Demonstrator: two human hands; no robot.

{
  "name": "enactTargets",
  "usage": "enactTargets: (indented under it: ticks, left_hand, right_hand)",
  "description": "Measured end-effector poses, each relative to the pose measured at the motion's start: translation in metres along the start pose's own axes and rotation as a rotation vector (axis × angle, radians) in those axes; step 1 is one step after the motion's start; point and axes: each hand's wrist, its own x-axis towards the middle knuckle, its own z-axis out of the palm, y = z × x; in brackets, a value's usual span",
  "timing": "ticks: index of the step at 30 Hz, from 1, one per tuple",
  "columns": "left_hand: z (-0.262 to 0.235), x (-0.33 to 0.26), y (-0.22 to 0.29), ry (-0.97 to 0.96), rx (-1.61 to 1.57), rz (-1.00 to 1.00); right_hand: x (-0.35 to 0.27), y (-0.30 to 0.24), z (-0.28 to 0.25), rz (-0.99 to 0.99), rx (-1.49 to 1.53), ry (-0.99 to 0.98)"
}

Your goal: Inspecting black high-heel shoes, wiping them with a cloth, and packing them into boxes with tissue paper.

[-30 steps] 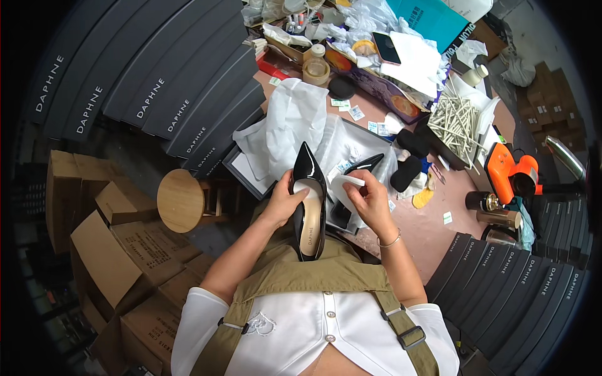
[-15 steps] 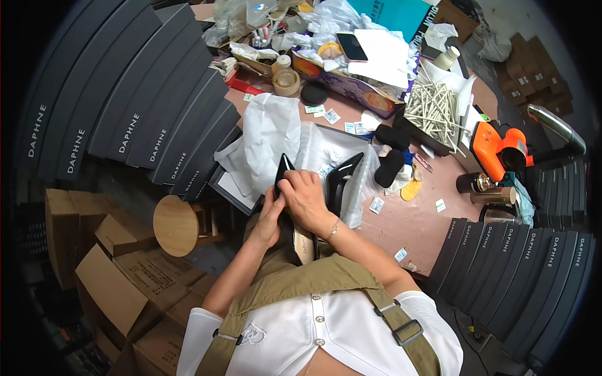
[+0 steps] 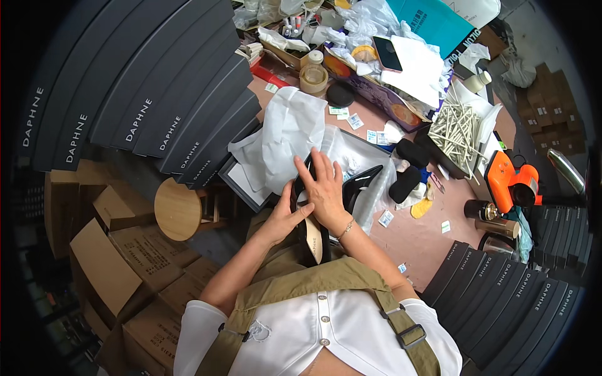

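A black pointed high-heel shoe [image 3: 310,235] with a beige insole lies in front of me at the table's near edge. My left hand [image 3: 283,216] grips its left side from below. Laid flat over the shoe's upper, my right hand [image 3: 324,186] has its fingers spread and a thin bracelet on the wrist. The shoe's toe is hidden under that hand. A second black shoe [image 3: 365,178] lies just to the right in an open black shoe box [image 3: 243,186] lined with white tissue paper [image 3: 287,136].
Stacks of black shoe boxes [image 3: 150,94] fill the left, more black boxes [image 3: 508,294] the lower right. An orange tool [image 3: 511,183], a bundle of sticks [image 3: 456,128], a tape roll [image 3: 313,78], a phone [image 3: 387,53] and small packets crowd the pink table [image 3: 426,241]. A round wooden stool [image 3: 178,208] and cardboard boxes [image 3: 106,263] stand at left.
The shoe was upright in both hands, toe pointing up. My right hand has since come across and flattened onto its upper, and the shoe now lies lower toward my lap.
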Motion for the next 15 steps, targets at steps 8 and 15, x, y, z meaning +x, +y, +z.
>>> enactTargets:
  ticks: [8, 15]
  left_hand:
    - [-0.013, -0.002, 0.008, 0.062, -0.2, -0.05]
    - [-0.019, 0.002, 0.01, 0.198, -0.227, -0.06]
  right_hand:
    - [0.02, 0.128, 0.011, 0.293, -0.138, -0.325]
    - [0.017, 0.138, 0.013, 0.366, 0.374, -0.22]
